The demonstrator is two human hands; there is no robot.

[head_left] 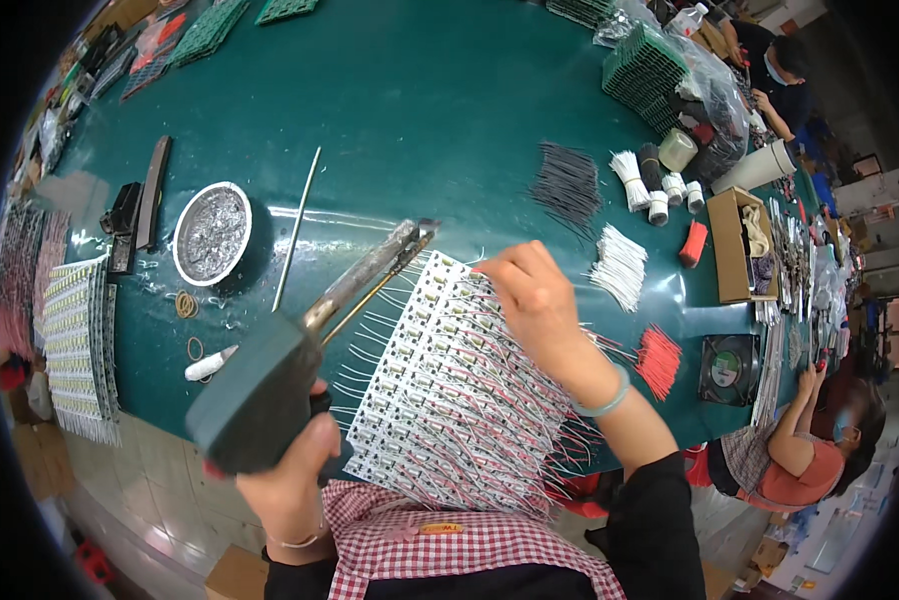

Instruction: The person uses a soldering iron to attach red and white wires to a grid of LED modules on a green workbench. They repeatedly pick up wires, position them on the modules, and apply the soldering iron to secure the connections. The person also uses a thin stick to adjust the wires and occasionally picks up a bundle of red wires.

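Observation:
My left hand [295, 465] is wrapped round the dark green handle of a soldering gun [255, 395]. Its long metal barrel and thin brass-coloured feed tube slant up and right, and the tip hovers by the top edge of a panel of small white circuit boards [385, 425]. Rows of thin white and red wires stick out from this panel, which lies at the table's near edge against my checked apron. At the panel's top right corner, my right hand [538, 300] pinches a thin wire with thumb and forefinger; the fingertips partly hide it.
A white bowl of silvery metal scraps [177, 247] and a thin rod [298, 228] stand left. Bundles of black wires [567, 188], white wires [620, 267] and red wires [659, 361] lie right, near a small fan [729, 369]. Two people work along the right side.

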